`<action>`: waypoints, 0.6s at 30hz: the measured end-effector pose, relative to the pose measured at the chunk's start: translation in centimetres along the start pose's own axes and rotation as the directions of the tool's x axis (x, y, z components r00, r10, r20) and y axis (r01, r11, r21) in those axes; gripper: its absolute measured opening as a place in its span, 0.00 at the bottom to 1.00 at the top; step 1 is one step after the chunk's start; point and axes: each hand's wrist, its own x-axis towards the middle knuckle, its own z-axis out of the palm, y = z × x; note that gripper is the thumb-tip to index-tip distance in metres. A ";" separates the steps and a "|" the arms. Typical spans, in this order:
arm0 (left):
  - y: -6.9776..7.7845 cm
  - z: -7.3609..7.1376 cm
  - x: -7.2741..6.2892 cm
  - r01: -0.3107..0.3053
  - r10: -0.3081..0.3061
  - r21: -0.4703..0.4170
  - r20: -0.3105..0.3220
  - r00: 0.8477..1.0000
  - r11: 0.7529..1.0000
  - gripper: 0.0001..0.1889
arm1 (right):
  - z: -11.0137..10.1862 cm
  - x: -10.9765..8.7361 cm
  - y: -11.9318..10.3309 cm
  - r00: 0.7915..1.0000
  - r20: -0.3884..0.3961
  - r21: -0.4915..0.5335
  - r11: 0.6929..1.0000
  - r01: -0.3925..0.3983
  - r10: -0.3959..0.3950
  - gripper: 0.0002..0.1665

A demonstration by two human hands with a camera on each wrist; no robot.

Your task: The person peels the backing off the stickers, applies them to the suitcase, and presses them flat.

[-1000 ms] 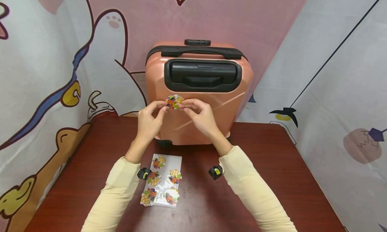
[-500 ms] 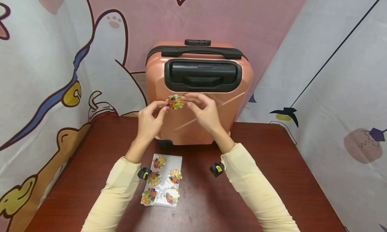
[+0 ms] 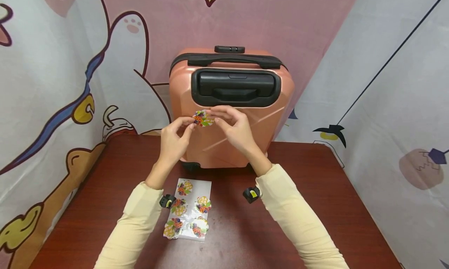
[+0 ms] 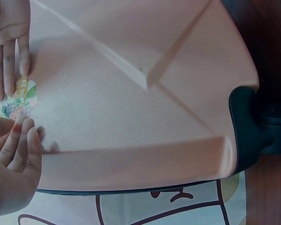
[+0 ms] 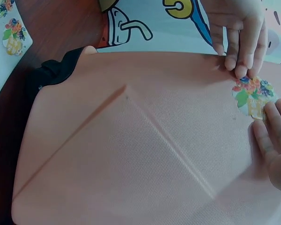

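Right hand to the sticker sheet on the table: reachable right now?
Likely yes: the right hand is up by the suitcase, and no arm covers the right side of the sticker sheet. In the head view, just the left wrist camera overlaps its left edge.

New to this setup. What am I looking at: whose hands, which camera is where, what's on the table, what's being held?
There's no robot: these are a person's bare hands. The wide picture comes from a head camera looking forward and down. The two close-ups come from small cameras worn on the wrists, the left wrist camera and the right wrist camera.

On the brown table are a pink-orange suitcase and, nearer the person, a white sheet bearing five colourful stickers.

The left hand pinches one fruit-patterned sticker at its left edge, in front of the suitcase shell. The right hand has its fingers at the sticker's right edge.
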 end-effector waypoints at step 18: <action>-0.1 0.0 -0.1 0.026 -0.026 0.020 0.018 0.999 0.999 0.05 | -1.1 -1.5 3.6 0.997 -0.033 0.015 0.998 -0.065 0.065 0.12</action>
